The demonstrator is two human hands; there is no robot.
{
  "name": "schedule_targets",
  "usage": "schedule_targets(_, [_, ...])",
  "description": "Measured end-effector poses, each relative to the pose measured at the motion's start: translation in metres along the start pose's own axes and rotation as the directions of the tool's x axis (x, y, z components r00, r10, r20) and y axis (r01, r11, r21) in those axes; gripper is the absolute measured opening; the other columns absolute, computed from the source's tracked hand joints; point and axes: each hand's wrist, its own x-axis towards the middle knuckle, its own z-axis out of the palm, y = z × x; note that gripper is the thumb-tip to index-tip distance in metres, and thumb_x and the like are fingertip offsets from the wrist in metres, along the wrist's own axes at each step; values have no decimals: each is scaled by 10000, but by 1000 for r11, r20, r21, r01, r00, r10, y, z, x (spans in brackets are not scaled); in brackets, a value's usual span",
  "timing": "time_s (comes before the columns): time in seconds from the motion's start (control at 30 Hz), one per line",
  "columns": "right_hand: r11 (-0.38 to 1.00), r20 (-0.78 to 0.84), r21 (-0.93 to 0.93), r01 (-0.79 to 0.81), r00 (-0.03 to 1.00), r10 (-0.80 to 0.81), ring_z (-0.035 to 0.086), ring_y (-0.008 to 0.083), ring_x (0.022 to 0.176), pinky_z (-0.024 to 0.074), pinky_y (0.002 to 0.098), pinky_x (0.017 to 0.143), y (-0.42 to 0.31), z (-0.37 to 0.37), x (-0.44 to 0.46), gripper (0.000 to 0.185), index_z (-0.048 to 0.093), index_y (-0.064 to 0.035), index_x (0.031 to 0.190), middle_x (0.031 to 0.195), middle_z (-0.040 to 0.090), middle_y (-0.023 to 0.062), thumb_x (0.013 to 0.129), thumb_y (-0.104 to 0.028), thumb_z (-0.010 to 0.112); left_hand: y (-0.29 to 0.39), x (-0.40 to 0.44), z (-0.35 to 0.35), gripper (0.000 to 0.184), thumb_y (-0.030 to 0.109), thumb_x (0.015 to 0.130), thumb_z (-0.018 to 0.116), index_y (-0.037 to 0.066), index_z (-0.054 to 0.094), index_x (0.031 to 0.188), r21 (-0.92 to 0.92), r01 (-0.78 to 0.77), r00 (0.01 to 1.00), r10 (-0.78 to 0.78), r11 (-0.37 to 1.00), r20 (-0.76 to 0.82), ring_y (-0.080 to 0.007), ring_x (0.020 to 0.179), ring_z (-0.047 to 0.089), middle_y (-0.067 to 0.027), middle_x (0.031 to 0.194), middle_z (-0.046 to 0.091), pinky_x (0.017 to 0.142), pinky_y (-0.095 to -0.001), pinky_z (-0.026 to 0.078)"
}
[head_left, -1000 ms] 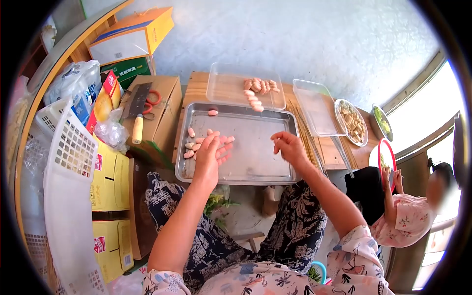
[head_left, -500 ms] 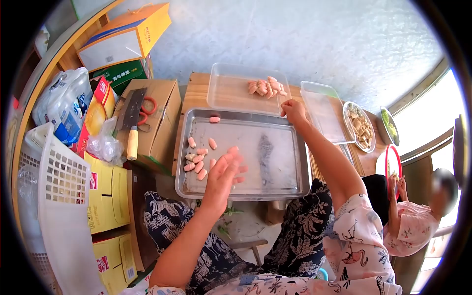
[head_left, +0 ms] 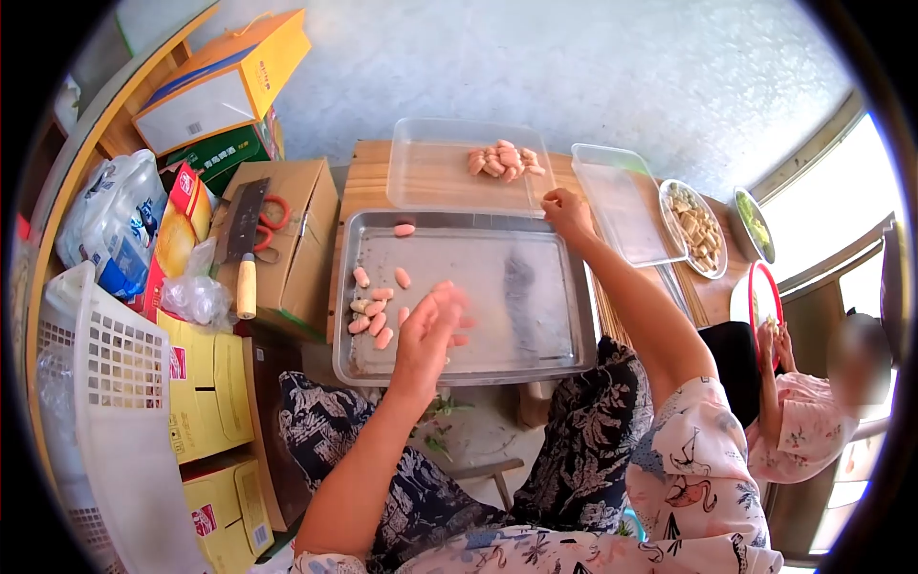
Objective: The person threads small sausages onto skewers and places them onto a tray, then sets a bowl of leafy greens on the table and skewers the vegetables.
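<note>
My left hand (head_left: 427, 337) hovers over the front of the metal tray (head_left: 478, 374), fingers apart and smeared by motion. Beside it, several short pink sausages (head_left: 383, 339) lie scattered on the tray's left side, and one sausage (head_left: 404, 231) lies by the far rim. At the tray's far right corner is my right hand (head_left: 570, 215), its fingers curled together; anything inside them is hidden. Just behind it stands a clear plastic box (head_left: 430, 172), with a heap of pink sausages (head_left: 505, 161) at its right end.
Another clear box (head_left: 626, 215), a plate of chopped pieces (head_left: 701, 239) and a bowl of greens (head_left: 755, 228) stand to the right. A cleaver (head_left: 246, 225) and red-handled scissors (head_left: 273, 212) lie on a cardboard box (head_left: 304, 234) at left. Another person (head_left: 798, 426) sits at right.
The view has shifted slightly, so the tray and boxes appear a little further left. My left hand stays over the tray and my right hand by its far corner.
</note>
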Motion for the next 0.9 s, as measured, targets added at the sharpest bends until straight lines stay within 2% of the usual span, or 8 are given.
schedule_targets(0.17, [998,-67,-1,65,996,-65,609,124,595,465,281,568,43,-61,-41,215,653,-57,866,652,649,50,805,-256,596,-6,4,2,285,230,927,508,37,554,1132,-20,-33,999,33,999,-12,-144,823,617,-50,1007,607,686,-254,478])
schedule_targets(0.4, [979,-121,-66,-192,976,183,646,209,652,505,332,648,151,-135,-121,196,669,-88,795,673,664,76,763,-257,576,-17,7,4,272,232,927,509,52,562,1124,41,-47,999,47,998,5,-156,819,625,-70,1013,612,678,-258,492])
schedule_targets(0.43, [982,-128,-31,-187,975,182,511,96,437,411,256,411,160,-141,-138,160,628,-41,798,604,618,41,794,-197,595,-19,6,4,272,232,927,509,52,562,1124,44,-26,999,25,999,26,-156,819,625,-70,1013,612,678,-258,492])
schedule_targets(0.47, [978,-135,-31,-208,970,202,511,96,437,411,256,411,173,-146,-152,160,628,-41,798,604,618,41,794,-197,595,-19,6,4,276,242,936,495,52,556,1128,72,-28,999,26,997,27,-158,832,624,-70,1035,619,698,-261,492])
schedule_targets(0.57, [971,-140,-162,-177,978,155,570,142,465,455,290,440,226,-139,-180,168,638,-38,773,615,631,68,772,-203,602,-20,7,5,281,247,946,479,53,549,1137,133,-24,999,20,991,32,-156,844,623,-67,1064,626,718,-263,492])
schedule_targets(0.67, [916,-156,-250,-314,947,282,641,208,606,503,342,583,237,-132,-201,164,670,-81,772,670,653,97,735,-224,598,-23,7,8,269,240,951,474,68,563,1137,193,-5,999,-1,981,35,-139,834,622,-54,1066,622,711,-254,489])
schedule_targets(0.8, [886,-176,-281,-368,928,330,640,269,814,495,369,716,229,-119,-207,176,675,-124,821,815,668,105,730,-254,600,-28,9,14,252,241,952,480,88,608,1107,284,-6,1000,3,959,14,-123,812,620,-44,1028,610,691,-239,486])
schedule_targets(0.9, [897,-154,-301,-325,944,290,633,278,819,490,386,720,224,-107,-204,166,671,-129,819,810,664,102,728,-245,594,-30,12,15,258,231,951,483,75,602,1118,323,-18,999,7,946,33,-122,801,622,-50,1018,610,681,-238,489])
